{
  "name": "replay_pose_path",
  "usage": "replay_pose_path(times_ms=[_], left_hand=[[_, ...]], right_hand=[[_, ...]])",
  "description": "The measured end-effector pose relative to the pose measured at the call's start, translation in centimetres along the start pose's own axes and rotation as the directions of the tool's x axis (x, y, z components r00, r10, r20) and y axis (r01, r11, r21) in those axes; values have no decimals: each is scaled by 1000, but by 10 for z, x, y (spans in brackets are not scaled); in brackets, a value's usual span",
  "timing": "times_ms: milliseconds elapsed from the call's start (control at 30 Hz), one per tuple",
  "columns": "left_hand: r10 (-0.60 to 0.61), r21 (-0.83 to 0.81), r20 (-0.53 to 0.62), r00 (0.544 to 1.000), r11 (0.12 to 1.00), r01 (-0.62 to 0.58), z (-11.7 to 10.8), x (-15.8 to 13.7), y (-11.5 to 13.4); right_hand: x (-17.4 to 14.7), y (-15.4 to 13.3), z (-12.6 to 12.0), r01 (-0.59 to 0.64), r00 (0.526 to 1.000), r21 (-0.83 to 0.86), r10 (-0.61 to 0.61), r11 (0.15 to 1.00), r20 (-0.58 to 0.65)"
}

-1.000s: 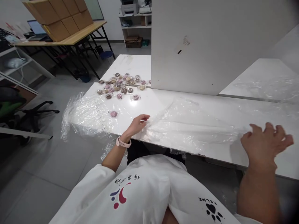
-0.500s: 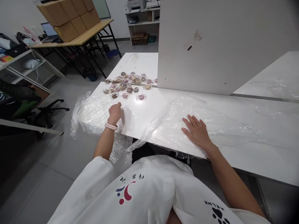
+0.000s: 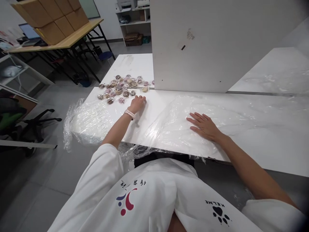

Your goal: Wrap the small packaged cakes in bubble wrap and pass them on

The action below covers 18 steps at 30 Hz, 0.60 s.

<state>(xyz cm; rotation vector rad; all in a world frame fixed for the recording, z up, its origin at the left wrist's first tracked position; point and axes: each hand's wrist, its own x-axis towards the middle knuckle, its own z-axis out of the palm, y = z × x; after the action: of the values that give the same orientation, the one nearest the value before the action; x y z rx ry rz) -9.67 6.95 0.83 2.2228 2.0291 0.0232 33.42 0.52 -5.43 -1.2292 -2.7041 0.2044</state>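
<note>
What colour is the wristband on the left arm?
Pale pink wristband; it shows in the head view.

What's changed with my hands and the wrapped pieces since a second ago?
Your left hand has moved forward from the left edge of the plastic film to near the pile of wrapped pieces; I can't tell whether it holds one. Your right hand has come left and lies flat on the film. The lone pink piece nearest you no longer shows. The pile looks largely unchanged.
</note>
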Motion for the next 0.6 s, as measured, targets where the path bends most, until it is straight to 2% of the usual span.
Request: replay_pose_path(times_ms=[133, 200, 233, 300, 367, 433, 500, 567, 600], left_hand=[[-18, 7, 20, 1000, 1000, 18, -14, -7, -14], [-28, -25, -31, 999, 999, 27, -30, -11, -13], [-10, -71, -92, 996, 997, 4, -39, -14, -7], [80, -207, -257, 963, 969, -136, -57, -23, 20], [238, -333, -372, 897, 868, -369, -65, -39, 64], [424, -383, -387, 819, 734, -561, -55, -60, 115], [597, -392, -344, 725, 610, -689, -26, -81, 160], [698, -359, -259, 668, 572, -737, 12, -98, 189], [718, -333, -209, 664, 586, -738, 28, -104, 196]], right_hand=[[3, 10, -5, -8, 1000, -11, 8, 1000, 19], [4, 9, -6, -13, 1000, -16, 13, 1000, 13], [4, 8, -6, -13, 1000, -15, 13, 1000, 10], [4, 7, -5, -14, 1000, -13, 14, 1000, 8], [4, 7, -5, -18, 1000, -16, 18, 1000, 14], [3, 6, -5, -28, 999, -26, 29, 999, 15], [2, 5, -4, -34, 999, -35, 34, 999, 9], [1, 4, -3, -35, 999, -43, 34, 998, -5], [1, 4, -3, -33, 999, -46, 32, 998, -12]])
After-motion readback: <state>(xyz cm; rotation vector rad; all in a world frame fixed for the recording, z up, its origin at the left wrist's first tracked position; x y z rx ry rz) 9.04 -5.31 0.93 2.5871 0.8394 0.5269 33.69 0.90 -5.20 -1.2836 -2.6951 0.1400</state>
